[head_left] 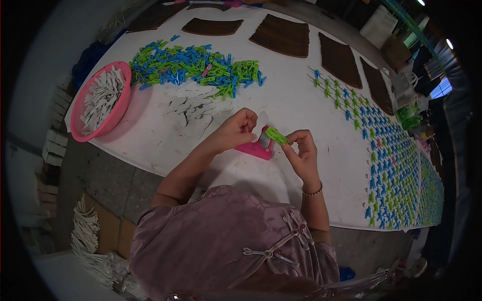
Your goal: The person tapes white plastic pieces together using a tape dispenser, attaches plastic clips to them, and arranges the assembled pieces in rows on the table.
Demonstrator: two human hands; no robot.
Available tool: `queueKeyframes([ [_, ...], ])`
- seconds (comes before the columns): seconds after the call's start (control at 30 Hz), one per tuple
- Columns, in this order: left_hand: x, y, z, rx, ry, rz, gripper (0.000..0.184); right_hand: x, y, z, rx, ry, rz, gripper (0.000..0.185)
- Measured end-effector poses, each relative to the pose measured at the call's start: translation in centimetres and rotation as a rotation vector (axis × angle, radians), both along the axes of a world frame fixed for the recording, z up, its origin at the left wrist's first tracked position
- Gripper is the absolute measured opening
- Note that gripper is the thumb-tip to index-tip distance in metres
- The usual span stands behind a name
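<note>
One green clip [276, 135], likely light and stiff, is pinched in my right hand [303, 156] beside the pink stand [255, 150]; its end suits gripping. My left hand [232, 132] curls by the stand, hold unclear.

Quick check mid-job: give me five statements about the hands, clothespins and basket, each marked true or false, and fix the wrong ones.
1. The right hand holds a green clothespin. True.
2. The pink basket is filled with blue clothespins. False: the pink basket holds slim white pieces.
3. The bracelet is on the left wrist. False: the bracelet is on the right wrist.
4. The loose pile beyond the hands mixes blue and green clothespins. True.
5. The pink stand sits inside the basket. False: the pink stand is on the white table, by the hands.
</note>
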State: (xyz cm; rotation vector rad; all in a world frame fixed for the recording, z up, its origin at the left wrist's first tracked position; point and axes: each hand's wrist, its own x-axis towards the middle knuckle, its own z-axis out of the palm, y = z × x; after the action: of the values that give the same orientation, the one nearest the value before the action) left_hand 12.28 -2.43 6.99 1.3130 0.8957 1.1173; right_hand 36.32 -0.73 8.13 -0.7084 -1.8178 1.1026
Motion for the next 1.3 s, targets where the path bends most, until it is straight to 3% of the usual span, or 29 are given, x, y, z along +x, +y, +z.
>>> queueKeyframes([
  [0.47, 0.8, -0.3, 0.8, 0.021, 0.047, -0.089, 0.035, -0.3, -0.2, -0.7, -0.004, -0.044, -0.005, 0.029],
  [0.63, 1.0, -0.1, 0.3, -0.032, 0.058, 0.0, 0.04, -0.3, -0.2, -0.8, -0.012, -0.04, -0.052, 0.029],
  [0.8, 1.3, 1.0, -1.2, -0.005, 0.145, -0.08, 0.043, 0.6, -0.3, -0.7, 0.073, -0.09, -0.082, 0.014],
  [0.9, 1.5, 1.4, -1.2, 0.146, 0.138, -0.056, 0.052, 3.0, 0.6, -1.1, 0.097, -0.042, -0.236, 0.009],
  [0.97, 0.1, 2.1, -1.3, 0.197, 0.368, 0.143, 0.056, 5.9, 1.9, -1.8, 0.032, 0.009, -0.442, 0.009],
  [1.1, -4.9, 3.5, -2.8, 0.197, 0.564, 0.331, 0.051, 15.7, 5.7, -4.3, -0.301, 0.094, -0.847, 0.014],
  [1.13, -6.4, 3.7, -3.2, 0.205, 0.737, 0.395, 0.049, 18.0, 6.5, -4.9, -0.385, 0.151, -0.943, 0.015],
  [1.17, -7.8, 3.9, -3.7, 0.212, 0.909, 0.462, 0.047, 20.1, 7.1, -5.3, -0.465, 0.184, -0.999, 0.016],
  [1.2, -9.3, 4.1, -4.6, 0.219, 0.908, 0.462, 0.047, 22.1, 7.7, -5.7, -0.546, 0.218, -1.053, 0.017],
  [1.27, -11.8, 4.5, -6.6, 0.417, 1.263, 0.492, 0.048, 25.3, 9.0, -6.1, -0.607, 0.254, -1.092, 0.016],
  [1.3, -12.7, 4.7, -7.5, 0.42, 1.265, 0.495, 0.048, 26.5, 9.6, -6.5, -0.673, 0.287, -1.127, 0.015],
])
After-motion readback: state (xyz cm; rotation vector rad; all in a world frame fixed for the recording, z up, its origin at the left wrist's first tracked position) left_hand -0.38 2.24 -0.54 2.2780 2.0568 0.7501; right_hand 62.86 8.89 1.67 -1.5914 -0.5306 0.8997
